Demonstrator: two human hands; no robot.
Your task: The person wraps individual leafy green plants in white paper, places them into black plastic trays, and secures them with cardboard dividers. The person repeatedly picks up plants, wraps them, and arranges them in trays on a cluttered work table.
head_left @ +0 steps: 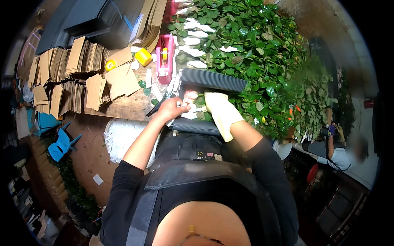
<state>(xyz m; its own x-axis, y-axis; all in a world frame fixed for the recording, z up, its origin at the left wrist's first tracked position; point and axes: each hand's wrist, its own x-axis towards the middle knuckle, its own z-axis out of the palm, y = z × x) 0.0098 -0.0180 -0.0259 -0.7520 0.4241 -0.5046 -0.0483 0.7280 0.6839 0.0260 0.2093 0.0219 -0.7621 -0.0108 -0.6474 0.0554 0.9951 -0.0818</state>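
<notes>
left hand (174, 108): bare, fingers curled down onto the white-pink rose heads (190, 97); it seems to pinch or press them, but i cannot tell if it truly grips anything.
right hand (221, 108): in a pale yellow glove, laid flat over the stems (200, 107) just beside the heads; fingers extended and pressing, not clenched. glove likely there against thorns.
bunch: lies across the bench edge, close to the body, heads toward the left hand, leaves under the glove; both hands touch it, probably to keep heads level.
dark sheet (196, 125): corrugated, beneath the bunch, hanging slightly over the bench edge; a second stack (213, 80) sits just behind, near enough to draw from.
scissors (158, 105): dark, just left of the left hand, apart from it.
tape dispenser (165, 59): pink, upright behind the hands.
yellow roll (143, 56): beside the dispenser.
cardboard (78, 69): brown cut pieces in fanned stacks, left bench.
rose pile (254, 53): leafy stems heaped on the right, some heads in white wrap.
other person (340, 153): far right, apart.
</notes>
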